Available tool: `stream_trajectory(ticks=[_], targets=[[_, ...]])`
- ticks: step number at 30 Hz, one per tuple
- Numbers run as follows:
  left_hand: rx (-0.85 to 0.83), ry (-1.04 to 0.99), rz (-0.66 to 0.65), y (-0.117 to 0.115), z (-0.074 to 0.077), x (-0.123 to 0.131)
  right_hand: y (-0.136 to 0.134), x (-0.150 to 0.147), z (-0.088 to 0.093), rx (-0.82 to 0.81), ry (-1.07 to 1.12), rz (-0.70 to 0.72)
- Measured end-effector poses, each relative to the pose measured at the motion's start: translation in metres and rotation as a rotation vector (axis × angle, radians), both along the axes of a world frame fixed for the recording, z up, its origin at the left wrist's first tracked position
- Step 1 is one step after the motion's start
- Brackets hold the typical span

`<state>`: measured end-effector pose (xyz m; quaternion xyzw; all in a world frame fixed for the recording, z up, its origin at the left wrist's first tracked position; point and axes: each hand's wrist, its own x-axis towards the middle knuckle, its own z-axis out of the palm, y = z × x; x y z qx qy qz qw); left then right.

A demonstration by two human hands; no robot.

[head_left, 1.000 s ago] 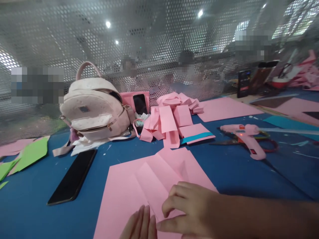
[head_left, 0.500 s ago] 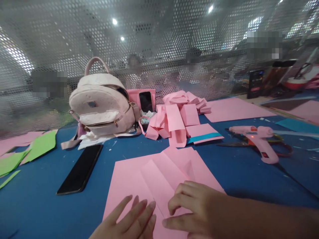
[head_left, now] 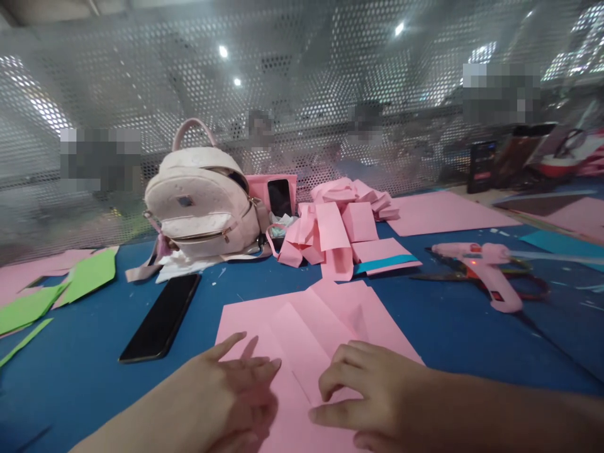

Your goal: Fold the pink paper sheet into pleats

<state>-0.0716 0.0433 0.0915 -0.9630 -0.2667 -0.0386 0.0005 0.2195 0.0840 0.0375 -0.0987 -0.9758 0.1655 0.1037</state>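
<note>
In front of me lies a pink paper sheet point(head_left: 236, 324), with a folded pink paper strip point(head_left: 302, 343) slanting across its middle. My left hand point(head_left: 236, 384) is at the left of the strip, fingers spread, hovering over or lightly touching the sheet; it holds nothing. On the strip's right side rests my right hand point(head_left: 372, 390), its fingers bent and its thumb apart from them. The fingertips bear down on the pink paper without pinching it. Part of the paper is hidden beneath both hands.
A black phone point(head_left: 163, 321) lies left of the sheet, before a pale backpack point(head_left: 202, 201). Folded pink pieces point(head_left: 333, 226) are heaped behind. A pink glue gun point(head_left: 491, 270) lies over scissors point(head_left: 533, 286) at right. Green paper point(head_left: 92, 274) is at far left. Perforated metal mesh point(head_left: 302, 82) stands behind.
My left hand has turned and shifted left, off the strip's edge, with more forearm in view. My right hand has stayed in place on the paper. The view has shifted slightly.
</note>
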Motion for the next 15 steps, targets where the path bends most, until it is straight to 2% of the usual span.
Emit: stream_trajectory(ticks=[3,6,10,12,15], targets=[[-0.002,0.003,0.052,-0.004,0.0,0.001,0.0,0.0,-0.001,0.012,0.009,0.007],[-0.045,0.034,0.055,-0.005,0.007,0.002,-0.001,0.0,-0.002,0.025,0.025,0.009],[-0.041,0.143,0.07,-0.007,0.008,-0.004,-0.001,0.001,-0.001,0.018,0.015,0.017],[0.037,0.163,0.079,-0.01,0.003,-0.008,-0.001,0.001,0.001,0.017,0.008,0.024],[0.245,0.053,0.056,-0.014,-0.009,-0.009,-0.001,0.001,0.003,0.012,-0.001,0.031]])
